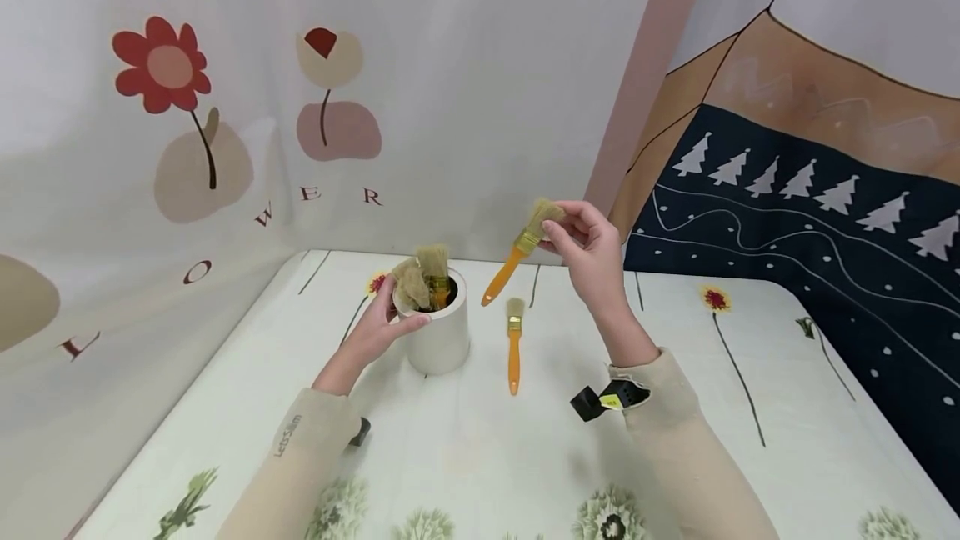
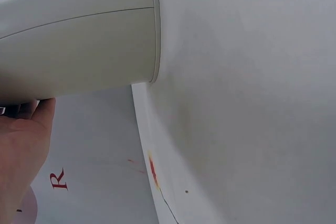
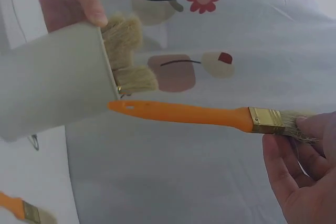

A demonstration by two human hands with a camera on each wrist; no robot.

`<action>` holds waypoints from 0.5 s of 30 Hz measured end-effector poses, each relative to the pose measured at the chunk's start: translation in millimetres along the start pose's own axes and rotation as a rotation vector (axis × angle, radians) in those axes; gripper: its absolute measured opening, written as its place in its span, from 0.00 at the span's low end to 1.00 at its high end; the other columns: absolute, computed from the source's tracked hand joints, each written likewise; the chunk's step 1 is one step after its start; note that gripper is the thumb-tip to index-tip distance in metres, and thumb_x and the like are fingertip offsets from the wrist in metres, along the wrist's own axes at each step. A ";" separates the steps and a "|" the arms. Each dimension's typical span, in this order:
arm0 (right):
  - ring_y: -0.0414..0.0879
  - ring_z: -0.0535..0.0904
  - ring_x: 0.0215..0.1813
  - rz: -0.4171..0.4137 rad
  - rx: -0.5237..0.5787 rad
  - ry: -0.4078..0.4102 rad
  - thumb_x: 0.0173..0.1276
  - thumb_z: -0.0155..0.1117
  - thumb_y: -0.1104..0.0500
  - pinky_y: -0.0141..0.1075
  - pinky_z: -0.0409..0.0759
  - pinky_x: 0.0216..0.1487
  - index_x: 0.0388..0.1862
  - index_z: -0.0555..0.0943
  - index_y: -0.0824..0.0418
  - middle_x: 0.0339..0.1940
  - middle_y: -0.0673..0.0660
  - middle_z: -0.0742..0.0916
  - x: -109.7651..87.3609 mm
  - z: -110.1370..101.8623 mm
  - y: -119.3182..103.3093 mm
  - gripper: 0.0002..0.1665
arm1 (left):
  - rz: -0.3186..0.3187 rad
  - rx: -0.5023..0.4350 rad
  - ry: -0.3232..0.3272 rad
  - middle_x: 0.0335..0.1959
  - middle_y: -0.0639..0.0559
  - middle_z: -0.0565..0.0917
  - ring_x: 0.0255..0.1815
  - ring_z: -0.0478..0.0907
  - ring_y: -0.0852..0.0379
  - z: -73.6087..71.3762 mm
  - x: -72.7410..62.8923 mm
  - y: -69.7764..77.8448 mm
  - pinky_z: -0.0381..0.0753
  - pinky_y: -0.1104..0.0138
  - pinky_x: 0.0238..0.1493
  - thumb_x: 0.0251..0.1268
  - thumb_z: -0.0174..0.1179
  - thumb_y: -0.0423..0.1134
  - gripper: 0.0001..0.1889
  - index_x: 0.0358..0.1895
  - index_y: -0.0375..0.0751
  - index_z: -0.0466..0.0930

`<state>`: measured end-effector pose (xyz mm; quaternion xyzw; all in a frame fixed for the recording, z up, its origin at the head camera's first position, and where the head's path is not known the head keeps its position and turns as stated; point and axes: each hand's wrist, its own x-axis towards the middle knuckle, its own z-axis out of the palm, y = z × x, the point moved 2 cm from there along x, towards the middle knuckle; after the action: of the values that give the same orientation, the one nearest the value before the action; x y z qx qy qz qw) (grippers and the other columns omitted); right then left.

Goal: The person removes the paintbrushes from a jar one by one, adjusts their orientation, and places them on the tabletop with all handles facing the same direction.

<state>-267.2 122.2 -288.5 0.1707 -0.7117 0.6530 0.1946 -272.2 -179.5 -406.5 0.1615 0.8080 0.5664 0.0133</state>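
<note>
My right hand pinches a paintbrush by its pale bristles, its orange handle slanting down toward the left. In the right wrist view, the tip of that handle lies in front of the rim of a white cylindrical container. My left hand grips the container's upper left side, thumb along the near rim. Several brushes stand in it with bristles up; their handles are mostly hidden inside. Another orange-handled paintbrush lies on the table, right of the container, bristles pointing away from me.
A white tablecloth printed with flowers covers the table. Behind it hangs a pale curtain with flower prints and letters. At the right hangs a dark fabric with white trees. Each wrist carries a small black camera.
</note>
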 end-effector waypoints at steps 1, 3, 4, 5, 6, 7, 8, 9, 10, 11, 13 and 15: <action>0.35 0.83 0.45 0.008 -0.005 -0.002 0.71 0.62 0.67 0.29 0.86 0.46 0.57 0.77 0.70 0.50 0.65 0.84 0.3 -1.7 2.4 0.17 | 0.002 0.004 0.002 0.79 0.31 0.51 0.79 0.51 0.31 -0.1 0.5 0.1 0.51 0.39 0.77 0.67 0.62 0.38 0.47 0.80 0.39 0.39; 0.35 0.83 0.44 0.025 -0.017 -0.006 0.71 0.62 0.66 0.29 0.86 0.46 0.58 0.76 0.69 0.50 0.64 0.84 0.4 -4.6 7.6 0.18 | 0.009 0.007 0.006 0.79 0.31 0.51 0.79 0.51 0.31 -0.3 1.4 -0.6 0.52 0.39 0.78 0.67 0.62 0.37 0.47 0.80 0.39 0.39; 0.35 0.83 0.44 0.033 -0.022 -0.007 0.71 0.62 0.66 0.29 0.86 0.45 0.58 0.76 0.69 0.50 0.64 0.84 0.3 -5.9 10.1 0.18 | 0.013 0.007 0.009 0.79 0.31 0.51 0.79 0.51 0.31 -0.5 1.8 -1.0 0.52 0.40 0.78 0.67 0.62 0.37 0.47 0.80 0.39 0.40; 0.35 0.83 0.43 0.043 -0.027 -0.008 0.71 0.62 0.66 0.29 0.86 0.45 0.58 0.76 0.69 0.50 0.65 0.84 0.1 -7.2 12.7 0.18 | 0.018 0.004 0.010 0.79 0.31 0.52 0.79 0.51 0.32 -0.5 1.9 -1.7 0.52 0.40 0.78 0.66 0.62 0.36 0.46 0.80 0.38 0.40; 0.34 0.83 0.43 0.052 -0.032 -0.008 0.71 0.62 0.66 0.29 0.86 0.45 0.58 0.76 0.69 0.50 0.66 0.84 -0.2 -8.4 15.4 0.19 | 0.025 0.003 0.009 0.79 0.31 0.52 0.79 0.51 0.32 -0.4 2.0 -1.5 0.52 0.39 0.78 0.66 0.62 0.36 0.46 0.80 0.38 0.40; 0.34 0.83 0.42 0.059 -0.038 -0.009 0.71 0.62 0.66 0.29 0.86 0.44 0.59 0.76 0.69 0.51 0.66 0.84 -0.5 -9.5 18.2 0.19 | 0.026 0.000 0.008 0.79 0.31 0.52 0.79 0.51 0.32 -0.3 2.0 -1.7 0.52 0.39 0.77 0.66 0.62 0.36 0.46 0.80 0.38 0.40; 0.34 0.83 0.42 0.069 -0.042 -0.011 0.71 0.62 0.66 0.29 0.86 0.44 0.59 0.76 0.69 0.51 0.67 0.84 -0.9 -10.6 20.8 0.19 | 0.026 -0.001 0.006 0.79 0.31 0.52 0.79 0.51 0.32 -0.2 1.9 -1.9 0.52 0.39 0.77 0.66 0.62 0.36 0.46 0.80 0.38 0.40; 0.34 0.83 0.42 0.079 -0.045 -0.013 0.71 0.62 0.66 0.28 0.86 0.44 0.59 0.76 0.69 0.52 0.68 0.84 -1.2 -11.7 23.4 0.19 | 0.025 -0.003 0.005 0.79 0.31 0.52 0.79 0.51 0.32 -0.1 1.8 -2.1 0.51 0.39 0.77 0.66 0.62 0.37 0.46 0.80 0.38 0.40; 0.33 0.83 0.41 0.088 -0.046 -0.016 0.71 0.62 0.66 0.28 0.86 0.43 0.59 0.76 0.69 0.52 0.69 0.84 -1.4 -12.4 25.7 0.19 | 0.025 -0.004 0.004 0.79 0.31 0.52 0.79 0.51 0.32 -0.3 1.7 -2.0 0.51 0.39 0.77 0.66 0.62 0.37 0.47 0.80 0.39 0.40; 0.33 0.83 0.41 0.097 -0.046 -0.019 0.71 0.62 0.66 0.28 0.86 0.43 0.59 0.76 0.69 0.52 0.69 0.84 -1.7 -13.1 27.9 0.19 | 0.023 -0.005 0.002 0.79 0.31 0.52 0.79 0.51 0.32 -0.3 1.5 -2.0 0.51 0.39 0.77 0.66 0.62 0.37 0.47 0.80 0.39 0.40; 0.33 0.83 0.41 0.118 -0.050 -0.026 0.71 0.62 0.66 0.27 0.86 0.43 0.59 0.76 0.69 0.51 0.69 0.83 -2.1 -14.2 32.3 0.19 | 0.022 -0.008 -0.001 0.79 0.31 0.51 0.79 0.50 0.32 -0.4 1.3 -1.6 0.51 0.38 0.77 0.66 0.62 0.37 0.47 0.80 0.39 0.39; 0.33 0.82 0.41 0.142 -0.059 -0.030 0.72 0.62 0.66 0.27 0.86 0.43 0.60 0.75 0.69 0.50 0.68 0.83 -2.5 -14.9 36.8 0.19 | 0.018 -0.012 -0.002 0.79 0.32 0.51 0.80 0.50 0.32 -0.3 1.2 -2.0 0.50 0.39 0.78 0.66 0.62 0.37 0.47 0.80 0.40 0.40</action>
<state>-282.5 140.3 -320.4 0.1239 -0.7440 0.6411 0.1421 -273.9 -180.2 -408.0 0.1691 0.8031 0.5713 0.0101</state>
